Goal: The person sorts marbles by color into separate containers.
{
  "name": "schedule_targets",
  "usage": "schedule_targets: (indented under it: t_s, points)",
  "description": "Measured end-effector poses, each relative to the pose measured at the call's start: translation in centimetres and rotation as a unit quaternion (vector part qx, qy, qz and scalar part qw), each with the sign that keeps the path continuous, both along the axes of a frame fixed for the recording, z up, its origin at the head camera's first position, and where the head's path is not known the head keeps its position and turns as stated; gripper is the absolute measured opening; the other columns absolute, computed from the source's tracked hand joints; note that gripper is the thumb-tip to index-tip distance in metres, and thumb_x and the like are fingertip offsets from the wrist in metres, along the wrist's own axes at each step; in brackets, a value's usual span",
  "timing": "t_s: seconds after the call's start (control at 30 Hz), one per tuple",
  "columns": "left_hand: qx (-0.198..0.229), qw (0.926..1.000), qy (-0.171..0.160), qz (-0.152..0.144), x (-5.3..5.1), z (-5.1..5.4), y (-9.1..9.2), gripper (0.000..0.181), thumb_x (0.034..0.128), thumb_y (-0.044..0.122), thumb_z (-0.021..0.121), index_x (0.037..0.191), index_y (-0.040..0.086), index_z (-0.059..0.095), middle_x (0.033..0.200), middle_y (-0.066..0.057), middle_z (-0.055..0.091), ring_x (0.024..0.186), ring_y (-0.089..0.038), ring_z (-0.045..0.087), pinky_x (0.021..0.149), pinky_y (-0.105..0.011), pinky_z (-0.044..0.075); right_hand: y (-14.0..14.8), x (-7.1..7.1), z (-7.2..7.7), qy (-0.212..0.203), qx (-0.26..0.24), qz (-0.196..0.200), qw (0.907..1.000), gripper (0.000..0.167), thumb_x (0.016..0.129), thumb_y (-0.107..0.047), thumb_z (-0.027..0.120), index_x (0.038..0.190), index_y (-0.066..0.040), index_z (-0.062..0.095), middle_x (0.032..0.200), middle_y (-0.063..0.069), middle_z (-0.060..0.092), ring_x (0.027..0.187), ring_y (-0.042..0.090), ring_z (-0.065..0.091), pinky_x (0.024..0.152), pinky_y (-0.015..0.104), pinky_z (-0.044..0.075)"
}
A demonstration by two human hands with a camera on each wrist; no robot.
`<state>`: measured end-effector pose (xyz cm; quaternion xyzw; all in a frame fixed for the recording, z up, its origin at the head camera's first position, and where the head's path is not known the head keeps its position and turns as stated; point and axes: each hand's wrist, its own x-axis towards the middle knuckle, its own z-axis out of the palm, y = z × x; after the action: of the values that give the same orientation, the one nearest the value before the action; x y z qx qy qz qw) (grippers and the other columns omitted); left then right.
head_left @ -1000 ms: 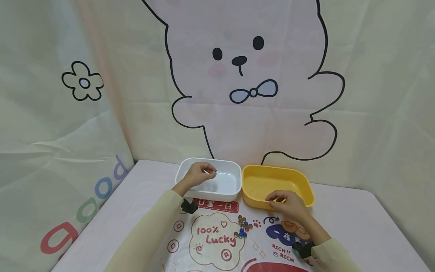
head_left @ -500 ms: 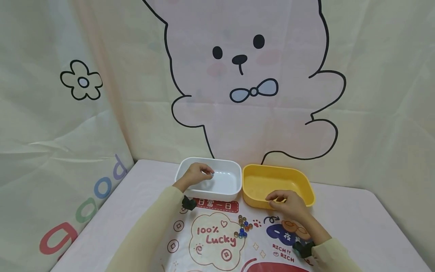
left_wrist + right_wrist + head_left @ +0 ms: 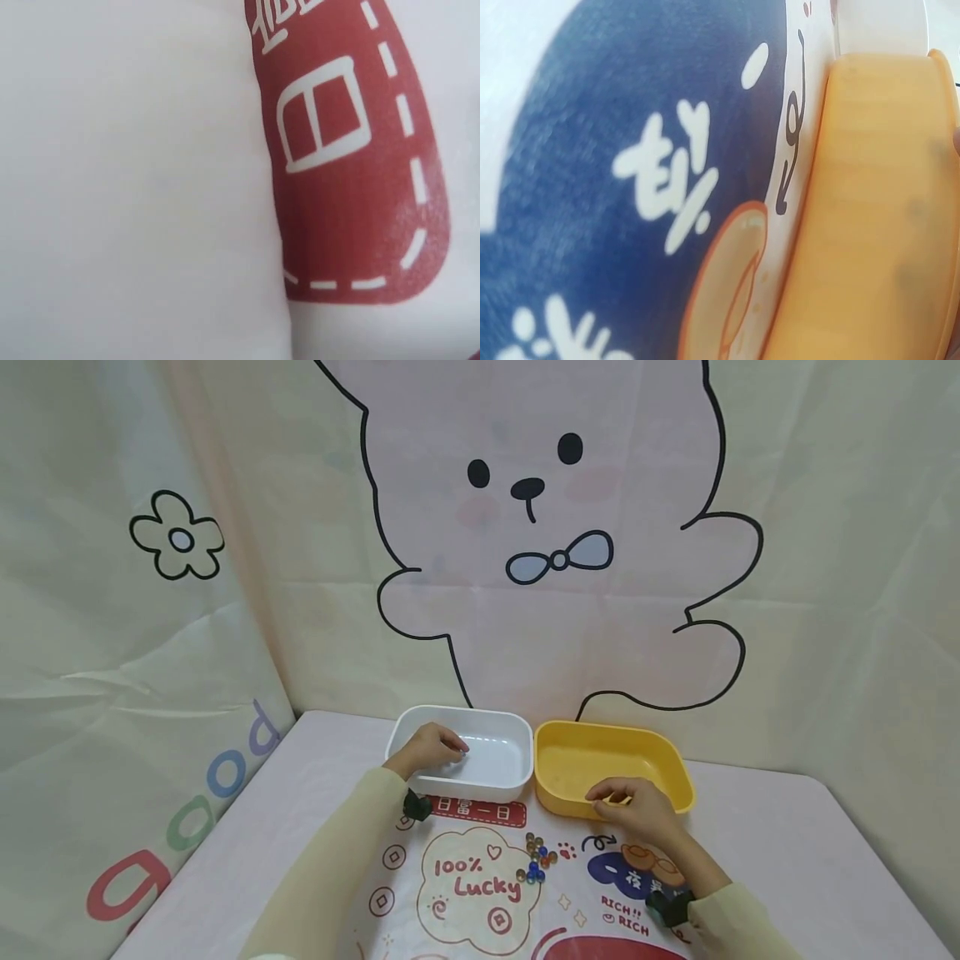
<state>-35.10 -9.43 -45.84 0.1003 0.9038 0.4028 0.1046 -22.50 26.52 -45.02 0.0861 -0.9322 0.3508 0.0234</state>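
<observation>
A white tray [image 3: 498,762] stands at the back of the table, with my left hand [image 3: 431,748] reaching over it. Its thumb and fingers pinch a tiny thing, apparently a glass marble, mostly hidden by the fingertips. Beside this tray stands a yellow tray [image 3: 570,760]. My right hand [image 3: 637,806] hovers at its front rim, fingers loosely curved, and nothing shows between them. On the cloth in front of both trays lies a cluster of small marbles [image 3: 537,858], blue and amber. In the right wrist view, the yellow tray's wall [image 3: 870,187] fills the right side.
A printed white cloth [image 3: 450,935] covers the table. A curtain with a bear drawing [image 3: 540,635] hangs right behind the trays. The trays stand side by side, nearly touching. Dark wrist cameras [image 3: 417,807] sit below each hand.
My left hand has sunk slightly and shifted a little left over the white tray, its fingertips lower now. The right hand, the trays and the marbles on the cloth stay in place.
</observation>
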Motion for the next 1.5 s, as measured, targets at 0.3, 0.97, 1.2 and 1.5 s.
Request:
schedule_targets:
  t_s: [0.3, 0.97, 1.2, 1.5]
  points:
    - [-0.011, 0.9998, -0.016, 0.007, 0.1, -0.3, 0.2, 0.015, 0.0791, 0.008, 0.07, 0.09, 0.016, 0.076, 0.09, 0.001, 0.071, 0.078, -0.014, 0.055, 0.068, -0.024, 0.043, 0.2, -0.1, -0.2, 0.003, 0.003, 0.004, 1.0, 0.007, 0.085, -0.029, 0.072, 0.092, -0.028, 0.074, 0.094, -0.009, 0.069, 0.088, 0.015, 0.054, 0.079, 0.03, 0.046]
    - [-0.04, 0.9991, -0.012, -0.002, -0.1, 0.2, 0.3, 0.026, 0.0787, 0.02, 0.078, 0.103, 0.017, 0.073, 0.092, -0.001, 0.064, 0.085, -0.016, 0.055, 0.075, -0.028, 0.046, 0.2, -0.1, 0.0, 0.001, 0.0, 0.008, 1.0, 0.006, 0.084, -0.033, 0.073, 0.09, -0.03, 0.073, 0.096, -0.008, 0.069, 0.089, 0.016, 0.054, 0.079, 0.031, 0.046]
    - [-0.073, 0.9969, 0.02, -0.021, 0.5, 1.4, 0.1, 0.03, 0.0812, 0.029, 0.076, 0.109, 0.019, 0.07, 0.102, 0.0, 0.066, 0.097, -0.017, 0.056, 0.089, -0.037, 0.047, 0.0, -0.1, -0.1, 0.002, 0.002, 0.008, 1.0, 0.007, 0.085, -0.033, 0.073, 0.091, -0.03, 0.073, 0.095, -0.009, 0.069, 0.089, 0.016, 0.054, 0.079, 0.03, 0.046]
    - [-0.067, 0.9949, 0.054, -0.051, 1.7, 3.3, -0.2, 0.03, 0.0831, 0.026, 0.074, 0.111, 0.016, 0.07, 0.107, 0.0, 0.068, 0.1, -0.017, 0.059, 0.09, -0.037, 0.048, 0.2, -0.1, -0.2, 0.005, 0.008, 0.012, 0.9999, 0.008, 0.084, -0.033, 0.073, 0.092, -0.031, 0.073, 0.093, -0.011, 0.068, 0.088, 0.015, 0.054, 0.078, 0.028, 0.046]
